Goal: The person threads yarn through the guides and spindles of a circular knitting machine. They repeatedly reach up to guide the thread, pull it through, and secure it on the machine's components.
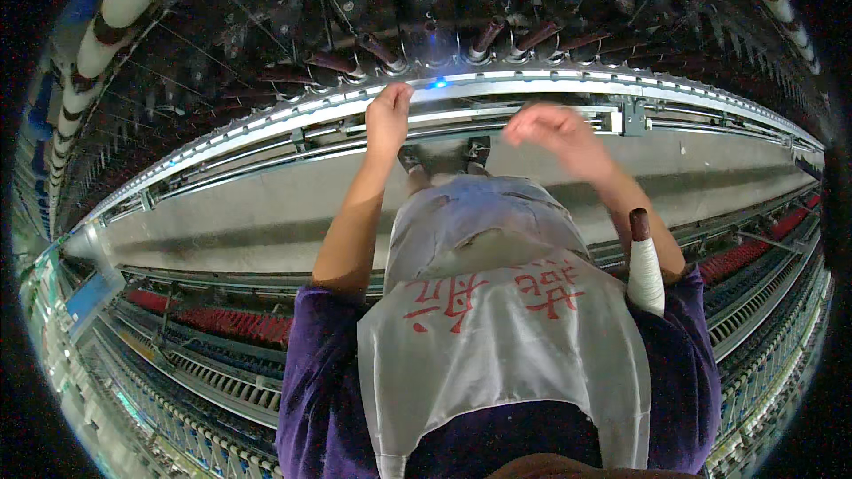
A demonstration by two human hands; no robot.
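Observation:
My left hand (pixel 389 115) reaches up to the shiny metal rail (pixel 266 121) of a spinning machine, fingers curled against it just left of a small blue light (pixel 437 82). Motion blurs my right hand (pixel 555 133), raised in front of the same rail, and I cannot make out its grip. A bobbin of white yarn (pixel 645 270) with a dark brown tip sits tucked in the crook of my right arm. Dark brown empty tubes (pixel 486 35) stand tilted on spindles above the rail. I wear a white apron (pixel 497 337) over a purple shirt.
A grey floor aisle (pixel 248 204) runs between two machine rows. Red tubes (pixel 222 324) line the machine behind me, more at the right (pixel 754 253). Large white yarn packages (pixel 115 9) hang at the upper left. My feet (pixel 444 160) stand close to the rail.

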